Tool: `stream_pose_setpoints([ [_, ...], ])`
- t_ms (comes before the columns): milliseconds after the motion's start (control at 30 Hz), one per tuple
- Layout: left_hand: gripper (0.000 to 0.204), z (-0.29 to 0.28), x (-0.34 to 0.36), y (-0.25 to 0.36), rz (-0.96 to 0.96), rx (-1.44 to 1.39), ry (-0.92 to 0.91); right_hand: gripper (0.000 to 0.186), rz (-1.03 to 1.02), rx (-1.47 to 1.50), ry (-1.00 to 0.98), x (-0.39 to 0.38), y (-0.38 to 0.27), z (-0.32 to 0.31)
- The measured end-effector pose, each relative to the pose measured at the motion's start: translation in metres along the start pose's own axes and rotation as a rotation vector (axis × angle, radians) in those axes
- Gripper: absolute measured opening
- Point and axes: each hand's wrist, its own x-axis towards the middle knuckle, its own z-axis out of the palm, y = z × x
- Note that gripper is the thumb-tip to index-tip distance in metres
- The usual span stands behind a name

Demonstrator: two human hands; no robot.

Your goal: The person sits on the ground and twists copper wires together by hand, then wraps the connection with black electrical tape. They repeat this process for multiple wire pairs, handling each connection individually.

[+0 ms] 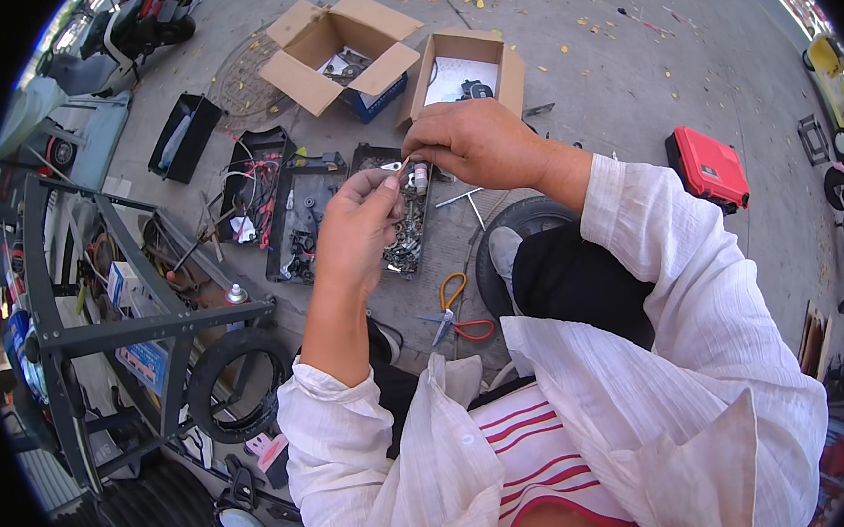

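My left hand [367, 213] and my right hand [477, 142] meet over an open black parts tray [300, 196], both with thumb and fingers pinched together. A thin reddish sliver shows between the fingertips, too small to name. Below them the tray's compartments hold many loose screws and metal bits [403, 250]. Beside my fingers stands a small bottle [421, 178]. A T-handle wrench [465, 199] lies to the right of the tray. Nearer to me are scissors [456, 312] with orange and red handles, blades apart.
Two open cardboard boxes [378, 17] stand beyond the tray. A black bin [184, 138] is at the far left. A dark metal frame [160, 329] and a tyre [238, 387] crowd my left. Another tyre [491, 283] lies by my foot. Rightward sits a red case [712, 169].
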Motion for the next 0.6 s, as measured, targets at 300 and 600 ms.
stream_pose_setpoints([
  [300,0.013,-0.004,0.000,0.001,0.026,-0.042,0.095,0.020,-0.129,-0.009,0.113,0.001,-0.017,0.000],
  [600,0.018,-0.003,0.003,-0.011,0.139,0.114,0.090,0.016,-0.140,-0.221,-0.005,-0.001,-0.007,0.020],
])
